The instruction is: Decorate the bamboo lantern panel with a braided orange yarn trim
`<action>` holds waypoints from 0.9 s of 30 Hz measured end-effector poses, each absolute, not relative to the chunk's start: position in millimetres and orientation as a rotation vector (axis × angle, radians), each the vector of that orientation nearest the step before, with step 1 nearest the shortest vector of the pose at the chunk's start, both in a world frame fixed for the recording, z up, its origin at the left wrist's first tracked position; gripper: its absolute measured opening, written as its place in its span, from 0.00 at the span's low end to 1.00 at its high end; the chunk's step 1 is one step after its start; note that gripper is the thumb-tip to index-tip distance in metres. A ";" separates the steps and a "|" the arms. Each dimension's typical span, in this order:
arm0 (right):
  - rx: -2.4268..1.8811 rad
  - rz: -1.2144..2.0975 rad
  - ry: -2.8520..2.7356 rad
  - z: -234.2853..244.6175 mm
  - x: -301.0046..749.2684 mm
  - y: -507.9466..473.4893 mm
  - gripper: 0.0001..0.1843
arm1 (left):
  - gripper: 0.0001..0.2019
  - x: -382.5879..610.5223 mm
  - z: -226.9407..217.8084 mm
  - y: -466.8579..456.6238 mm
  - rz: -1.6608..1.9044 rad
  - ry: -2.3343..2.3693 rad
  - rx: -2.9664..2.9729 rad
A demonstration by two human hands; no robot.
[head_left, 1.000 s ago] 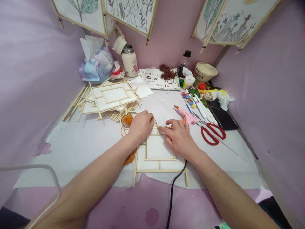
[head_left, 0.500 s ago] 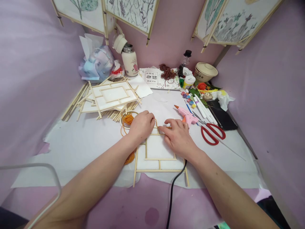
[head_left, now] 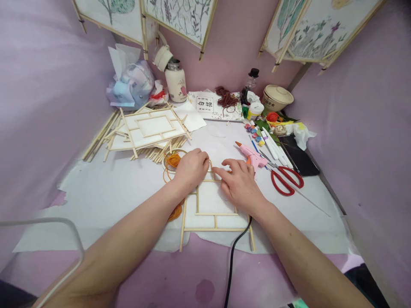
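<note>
A wooden stick frame backed with white paper [head_left: 215, 199] lies on the table in front of me. My left hand [head_left: 192, 169] is closed in a pinch at its upper left, on a strand of orange yarn [head_left: 210, 164] that loops toward the frame's top edge. Over the upper right part, my right hand [head_left: 236, 182] has its fingers apart, the index fingertip at the yarn near the top stick. A ball of orange yarn [head_left: 172, 160] sits on a round roll left of my left hand. More orange yarn [head_left: 176, 212] lies below, partly covered by my forearm.
A pink glue gun [head_left: 252, 155] and red-handled scissors [head_left: 287, 179] lie right of my hands. At the back left are stacked stick frames [head_left: 156, 127]. A bottle [head_left: 176, 83] and a booklet [head_left: 202, 105] are behind. A black cable [head_left: 231, 261] runs down the front.
My hands hold almost the same pose over the frame. The view has shifted very slightly; nothing else has visibly moved.
</note>
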State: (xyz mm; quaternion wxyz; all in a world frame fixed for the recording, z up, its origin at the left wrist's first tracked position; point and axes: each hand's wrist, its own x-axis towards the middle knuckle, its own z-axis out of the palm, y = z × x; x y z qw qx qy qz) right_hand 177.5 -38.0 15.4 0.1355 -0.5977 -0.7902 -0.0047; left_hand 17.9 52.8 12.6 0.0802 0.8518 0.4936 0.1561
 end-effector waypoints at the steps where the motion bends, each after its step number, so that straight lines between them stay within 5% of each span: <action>1: -1.729 -0.010 -2.300 15.2 177.2 -37.9 0.20 | 0.12 17.8 12.5 52.8 0.465 1.480 2.548; 27: -1.728 -0.028 -2.260 13.9 175.7 -38.4 0.15 | 0.12 6.3 36.6 18.0 0.419 1.461 2.590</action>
